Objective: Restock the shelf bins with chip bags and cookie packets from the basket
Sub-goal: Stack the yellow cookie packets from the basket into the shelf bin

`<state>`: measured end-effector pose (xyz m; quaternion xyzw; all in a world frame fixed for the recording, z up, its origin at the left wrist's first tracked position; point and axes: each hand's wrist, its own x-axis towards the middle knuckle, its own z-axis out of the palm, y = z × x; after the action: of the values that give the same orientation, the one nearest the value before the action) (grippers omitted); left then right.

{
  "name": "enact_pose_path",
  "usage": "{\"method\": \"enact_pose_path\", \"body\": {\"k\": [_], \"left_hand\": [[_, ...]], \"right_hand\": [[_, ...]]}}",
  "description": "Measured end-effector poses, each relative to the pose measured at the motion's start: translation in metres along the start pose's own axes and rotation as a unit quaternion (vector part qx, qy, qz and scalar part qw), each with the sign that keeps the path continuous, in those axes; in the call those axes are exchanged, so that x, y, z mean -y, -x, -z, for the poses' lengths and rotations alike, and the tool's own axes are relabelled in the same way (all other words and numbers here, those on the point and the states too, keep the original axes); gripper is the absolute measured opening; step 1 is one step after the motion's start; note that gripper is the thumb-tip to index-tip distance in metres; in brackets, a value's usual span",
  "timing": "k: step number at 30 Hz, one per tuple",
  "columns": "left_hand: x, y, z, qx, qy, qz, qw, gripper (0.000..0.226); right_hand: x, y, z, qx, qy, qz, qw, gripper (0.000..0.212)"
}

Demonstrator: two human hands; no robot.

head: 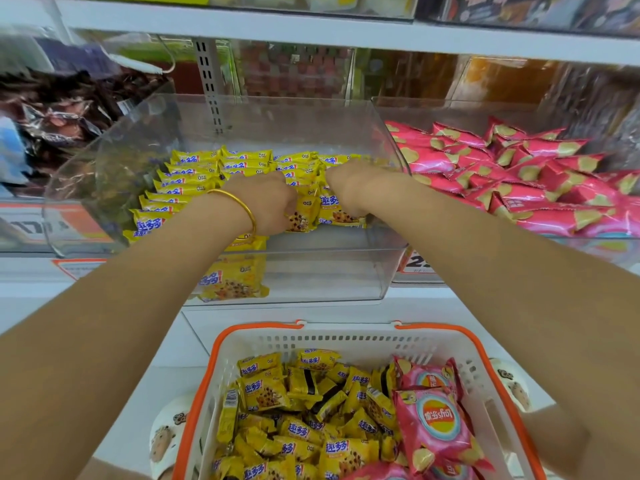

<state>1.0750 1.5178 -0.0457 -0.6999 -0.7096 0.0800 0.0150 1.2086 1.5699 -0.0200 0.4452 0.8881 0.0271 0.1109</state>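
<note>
Both hands reach into a clear plastic bin (221, 109) on the shelf. Yellow cookie packets (187, 178) stand in rows along its left side. My left hand (266, 202), with a gold bangle on the wrist, grips a yellow cookie packet (304, 213) at the bin's middle. My right hand (349, 188) grips another yellow packet (341, 216) beside it. Below, a white basket with an orange rim (214, 348) holds several yellow cookie packets (294, 410) and pink chip bags (433, 420).
To the right, a second clear bin (450, 102) is full of pink chip bags (512, 174). On the left, a bin holds dark brown bags (55, 112). One yellow packet (232, 282) lies under the middle bin. A shelf board (311, 32) runs overhead.
</note>
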Motion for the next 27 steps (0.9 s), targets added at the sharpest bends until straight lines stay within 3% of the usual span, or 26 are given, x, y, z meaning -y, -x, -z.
{"method": "enact_pose_path", "body": {"k": [3,6,9,12,17,20,23,25,27], "left_hand": [[-0.003,0.000,-0.001,-0.011,-0.002,0.001,1.000,0.033],[-0.003,0.003,-0.002,-0.020,0.024,0.003,0.999,0.033],[0.001,0.008,-0.004,-0.035,0.042,0.006,0.998,0.031],[0.004,0.012,-0.007,-0.045,0.056,0.001,0.997,0.027],[0.007,0.017,-0.007,-0.069,0.096,-0.022,0.993,0.026],[0.007,0.035,0.004,-0.128,0.129,-0.053,0.982,0.026],[-0.005,0.085,0.023,-0.280,0.176,-0.136,0.934,0.028],[-0.020,0.125,0.021,-0.306,0.225,-0.194,0.904,0.020],[-0.034,0.154,-0.002,-0.225,0.270,-0.217,0.911,0.021]], "right_hand": [[0.002,0.003,0.000,0.022,0.041,0.014,0.999,0.031],[0.002,0.007,0.007,0.037,0.073,0.021,0.996,0.010],[0.001,0.010,0.014,0.027,0.056,0.010,0.998,0.031],[0.002,0.013,0.019,0.015,0.041,0.011,0.999,0.038],[0.003,0.025,0.025,-0.031,0.019,0.019,0.999,0.019],[-0.001,0.054,0.031,-0.113,-0.090,0.040,0.989,0.034],[-0.001,0.120,0.027,-0.170,-0.265,0.109,0.943,0.030],[0.001,0.158,0.005,-0.104,-0.415,0.150,0.891,0.029],[0.010,0.166,-0.040,0.004,-0.408,0.153,0.900,0.024]]}}
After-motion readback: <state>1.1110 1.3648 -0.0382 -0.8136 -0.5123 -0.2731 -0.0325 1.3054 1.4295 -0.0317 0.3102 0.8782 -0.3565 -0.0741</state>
